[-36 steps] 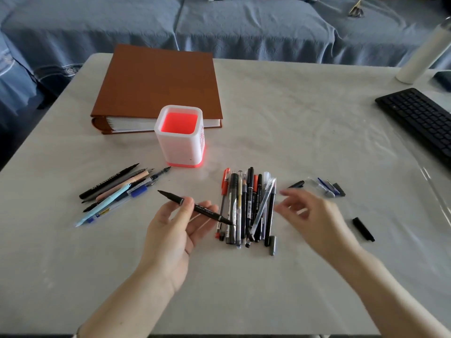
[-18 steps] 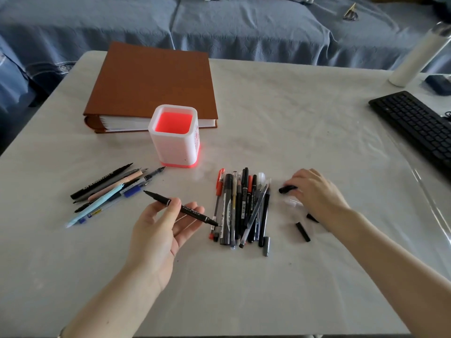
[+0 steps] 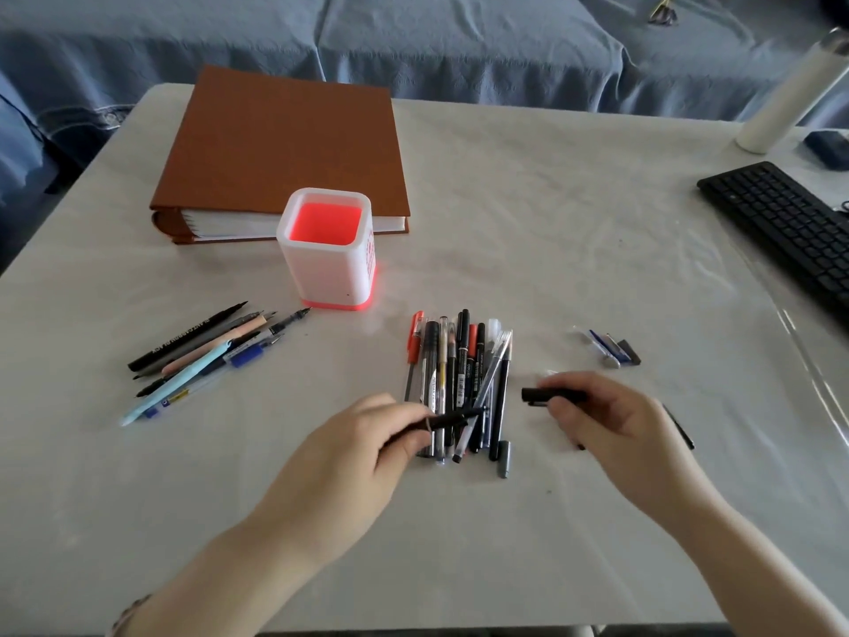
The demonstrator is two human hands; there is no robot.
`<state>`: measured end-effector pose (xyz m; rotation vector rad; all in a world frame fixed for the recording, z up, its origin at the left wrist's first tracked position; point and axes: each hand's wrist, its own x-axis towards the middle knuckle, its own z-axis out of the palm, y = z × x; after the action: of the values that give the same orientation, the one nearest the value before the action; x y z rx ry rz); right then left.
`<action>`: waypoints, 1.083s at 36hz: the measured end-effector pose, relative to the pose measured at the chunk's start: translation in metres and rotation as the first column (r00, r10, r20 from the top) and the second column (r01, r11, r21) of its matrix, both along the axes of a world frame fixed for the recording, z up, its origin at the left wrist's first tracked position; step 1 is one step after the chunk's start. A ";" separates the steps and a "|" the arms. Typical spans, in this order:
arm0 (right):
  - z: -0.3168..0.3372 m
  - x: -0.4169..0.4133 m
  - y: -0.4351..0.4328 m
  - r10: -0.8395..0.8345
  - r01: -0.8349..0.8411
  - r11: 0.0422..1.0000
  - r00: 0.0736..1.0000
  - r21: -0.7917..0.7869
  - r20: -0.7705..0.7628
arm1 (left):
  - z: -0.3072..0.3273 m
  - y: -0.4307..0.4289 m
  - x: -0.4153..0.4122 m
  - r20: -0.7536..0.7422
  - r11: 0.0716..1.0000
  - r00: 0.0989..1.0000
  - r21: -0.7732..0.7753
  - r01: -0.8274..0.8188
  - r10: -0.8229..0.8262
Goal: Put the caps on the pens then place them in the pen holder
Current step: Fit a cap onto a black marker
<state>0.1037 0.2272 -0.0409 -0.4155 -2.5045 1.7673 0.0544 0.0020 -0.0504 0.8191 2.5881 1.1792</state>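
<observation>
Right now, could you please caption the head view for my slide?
Left hand holds a black pen, right hand a black cap, not yet joined.

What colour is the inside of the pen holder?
The pen holder glows bright red inside, with white walls; the head view shows it.

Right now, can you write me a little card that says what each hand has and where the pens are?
left hand: holds a black pen
right hand: pinches a black cap
pen and cap: apart, not joined yet
pen holder: upright, no pens showing inside
middle pile: pens lying on the table
left group: more pens, uncapped tips showing
</observation>
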 end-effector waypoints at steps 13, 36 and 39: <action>0.007 0.010 -0.018 0.042 -0.041 0.998 0.999 0.043 -0.022 | 0.009 0.003 0.005 -0.030 0.999 0.999 -0.034 0.011 -0.012; 0.006 0.012 -0.020 0.072 -0.072 0.997 0.997 -0.007 0.036 | 0.003 0.000 0.010 -0.077 0.999 0.997 -0.049 0.013 -0.016; 0.007 0.013 -0.021 0.093 -0.094 0.996 0.994 0.010 0.051 | 0.003 0.000 0.010 -0.076 0.999 0.997 -0.042 0.020 -0.023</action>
<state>0.1162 0.2062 -0.0337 -0.3517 -2.6086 1.7948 0.0639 0.0016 -0.0475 0.8987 2.6480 1.1063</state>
